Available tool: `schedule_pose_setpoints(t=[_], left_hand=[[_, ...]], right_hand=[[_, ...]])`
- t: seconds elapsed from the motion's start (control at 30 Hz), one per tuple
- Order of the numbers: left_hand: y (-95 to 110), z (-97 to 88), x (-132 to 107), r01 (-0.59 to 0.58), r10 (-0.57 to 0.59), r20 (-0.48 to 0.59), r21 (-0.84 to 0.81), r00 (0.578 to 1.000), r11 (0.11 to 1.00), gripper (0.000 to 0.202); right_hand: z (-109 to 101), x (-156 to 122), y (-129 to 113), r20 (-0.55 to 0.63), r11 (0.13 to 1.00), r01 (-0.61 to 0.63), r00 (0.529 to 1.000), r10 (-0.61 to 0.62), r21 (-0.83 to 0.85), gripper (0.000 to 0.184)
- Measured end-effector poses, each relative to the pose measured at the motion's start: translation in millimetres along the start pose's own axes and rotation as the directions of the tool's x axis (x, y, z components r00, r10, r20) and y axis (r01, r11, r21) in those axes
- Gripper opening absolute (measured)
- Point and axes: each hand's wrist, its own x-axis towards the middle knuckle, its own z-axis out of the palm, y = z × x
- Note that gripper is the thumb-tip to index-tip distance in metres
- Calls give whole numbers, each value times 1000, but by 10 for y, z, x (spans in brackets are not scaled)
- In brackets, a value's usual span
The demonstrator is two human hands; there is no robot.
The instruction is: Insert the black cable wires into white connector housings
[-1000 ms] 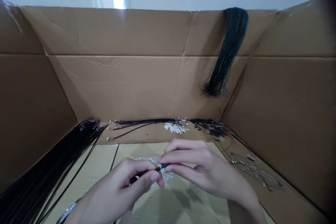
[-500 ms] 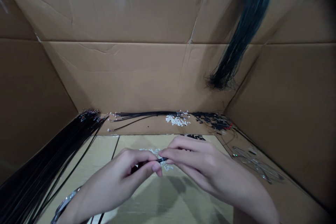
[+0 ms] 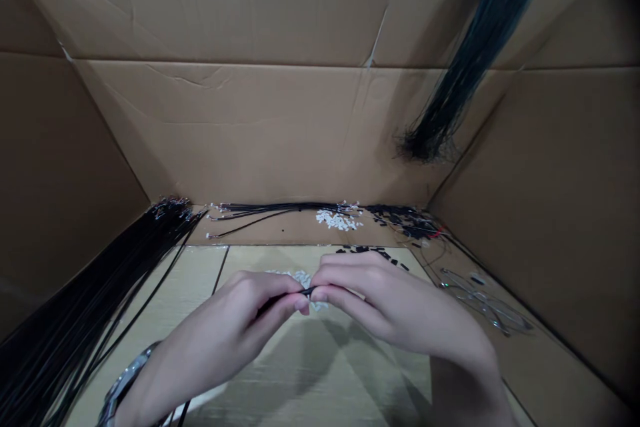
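Note:
A black cable (image 3: pixel 307 291) bridges the short gap between my two hands, over the middle of the work surface. My left hand (image 3: pixel 260 303) pinches it between thumb and fingers, and part of the cable runs back under that palm. From the other side my right hand (image 3: pixel 367 290) closes thumb and fingertips on its end; whatever tip lies inside those fingers is hidden. Below the hands lies a scatter of small white connectors (image 3: pixel 301 278), partly covered by them. Small black sleeve-like pieces (image 3: pixel 363 250) lie just beyond my right hand.
Cardboard walls (image 3: pixel 250 140) close in the back and sides. A thick bundle of black cables (image 3: pixel 100 293) fills the left. More cables (image 3: pixel 280 207), a white connector pile (image 3: pixel 337 219) and black pieces (image 3: pixel 405 217) line the back. Glasses (image 3: pixel 485 303) lie right; dark strands (image 3: pixel 465 73) hang above.
My right fingers have drawn together into a pinch at the cable's end, and less cable shows between the hands. The view has tilted down slightly.

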Motion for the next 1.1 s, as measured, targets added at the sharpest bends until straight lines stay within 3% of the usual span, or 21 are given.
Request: schedule_pose_setpoints(t=[0.23, 0.37, 0.47, 0.67, 0.87, 0.97, 1.1], left_hand=[[16, 47, -18, 49, -55, 66, 84, 996, 995, 32], [43, 57, 25, 54, -58, 83, 46, 995, 997, 34], [26, 75, 44, 56, -55, 66, -19, 996, 998, 29], [-3, 148, 53, 60, -76, -66, -216, 995, 974, 23], [50, 164, 47, 108, -96, 49, -450, 994, 886, 29], [52, 135, 49, 134, -104, 94, -421, 990, 897, 30], [40, 147, 74, 154, -94, 216, -280, 972, 948, 24]], right_hand=[[36, -5, -41, 76, 990, -139, 988, 137, 30, 27], [-56, -117, -79, 7, 980, -198, 980, 198, 27, 26], [-72, -142, -86, -82, 991, -134, 987, 135, 14, 30], [15, -48, -90, -159, 1000, -13, 987, 11, -13, 33], [-76, -160, -138, -287, 996, 82, 954, -90, -41, 31], [-188, -320, -107, -422, 997, 33, 905, -57, -64, 32], [-294, -452, -21, -654, 998, 46, 757, -14, 32, 30]])
